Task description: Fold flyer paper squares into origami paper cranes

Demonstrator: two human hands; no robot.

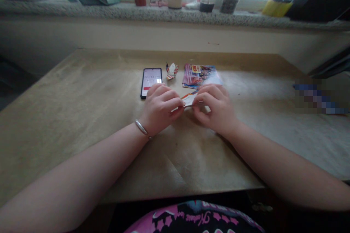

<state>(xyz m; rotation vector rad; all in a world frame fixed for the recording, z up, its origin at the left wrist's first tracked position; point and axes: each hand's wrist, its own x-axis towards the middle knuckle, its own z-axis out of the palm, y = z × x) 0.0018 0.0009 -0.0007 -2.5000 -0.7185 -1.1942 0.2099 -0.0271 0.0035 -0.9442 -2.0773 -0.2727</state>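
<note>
Light brown and creased, one wide surface (82, 116) spreads under both forearms. Two hands meet near its middle, each with thumb and index finger brought together on one sheet of paper (188, 99), white with an orange part, folded at the near edge. The left hand (164, 105) pinches its left end; the right hand (214, 106) pinches its right end, with a rounded gap behind the pinching tips. Whether the paper touches the surface cannot be told. One silver bracelet (141, 127) circles the wrist behind the left fingers. Just beyond the left fingers lies one phone (151, 78), its lower corner covered by the hand. Past the gap between both sets of fingers sits one small folded paper piece (171, 71), striped and white. Just beyond the right fingers rests one stack of printed sheets (202, 75); how many sheets cannot be counted. Farthest from the fingers runs one speckled windowsill (95, 11) carrying several containers.
</note>
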